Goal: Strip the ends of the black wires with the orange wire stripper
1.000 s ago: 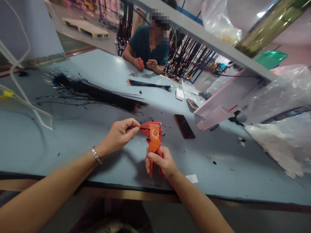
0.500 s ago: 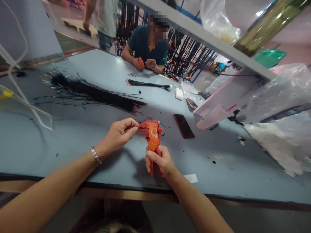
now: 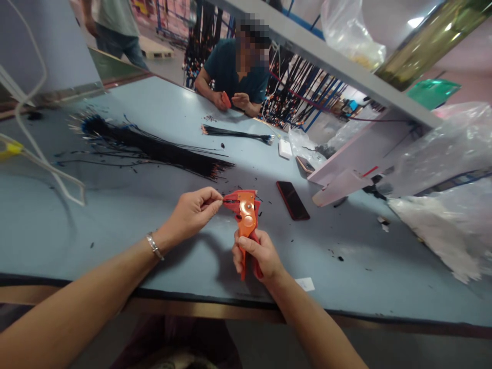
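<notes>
My right hand (image 3: 261,255) is wrapped round the handles of an orange and red wire stripper (image 3: 247,210), held upright above the table with its jaws pointing left. The fingertips of my left hand (image 3: 197,209) are pinched together right at the tip of those jaws. Whatever they pinch is too small to make out; a thin dark line shows inside the jaws. Beyond my left hand lies a thick bundle of black wires (image 3: 165,149), its near-right ends copper-coloured. Short dark scraps are scattered on the table around the tool.
A phone (image 3: 292,200) lies right of the tool on the grey-blue table (image 3: 115,225). Farther back are a smaller wire bundle (image 3: 236,133) and a white box (image 3: 285,149). A co-worker (image 3: 219,66) sits opposite, holding something red. Plastic bags (image 3: 442,205) lie right; a white wire frame (image 3: 57,177) stands left.
Both hands and the wire stripper appear slightly farther right as the view shifts a little. My grip looks unchanged. The standing person in the background has moved left.
</notes>
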Tool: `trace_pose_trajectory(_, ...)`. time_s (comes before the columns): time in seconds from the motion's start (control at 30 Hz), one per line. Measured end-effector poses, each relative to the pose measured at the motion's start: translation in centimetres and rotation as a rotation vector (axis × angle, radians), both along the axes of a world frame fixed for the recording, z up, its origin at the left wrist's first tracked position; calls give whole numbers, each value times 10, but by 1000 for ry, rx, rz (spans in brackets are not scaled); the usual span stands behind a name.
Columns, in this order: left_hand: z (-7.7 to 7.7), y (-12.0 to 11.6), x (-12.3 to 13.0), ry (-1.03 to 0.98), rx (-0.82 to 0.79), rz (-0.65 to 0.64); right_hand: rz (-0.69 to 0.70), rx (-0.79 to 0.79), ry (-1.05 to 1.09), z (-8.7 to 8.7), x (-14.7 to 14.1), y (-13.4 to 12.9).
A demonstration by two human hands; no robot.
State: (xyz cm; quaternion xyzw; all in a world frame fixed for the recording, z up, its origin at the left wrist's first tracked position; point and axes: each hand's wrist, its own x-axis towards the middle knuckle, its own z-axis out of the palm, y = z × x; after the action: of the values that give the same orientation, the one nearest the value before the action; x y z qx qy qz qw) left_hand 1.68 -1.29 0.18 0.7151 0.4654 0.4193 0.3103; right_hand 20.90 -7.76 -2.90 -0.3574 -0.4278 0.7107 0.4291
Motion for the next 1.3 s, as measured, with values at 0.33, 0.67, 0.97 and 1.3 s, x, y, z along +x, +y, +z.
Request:
trace_pose_trajectory(0.33,0,4,-3,-14,-69,79,-129,-76,184,7,16,12)
trace_pose_trajectory(0.67,0,4,-5,-65,-100,43,43,-90,154,5,11,5)
trace_pose_trajectory(0.97,-3,2,-3,-65,-82,25,126,-102,135,3,8,3)
trace_pose_trajectory(1.3,2,0,-2,-94,-97,9,164,-74,169,7,8,1)
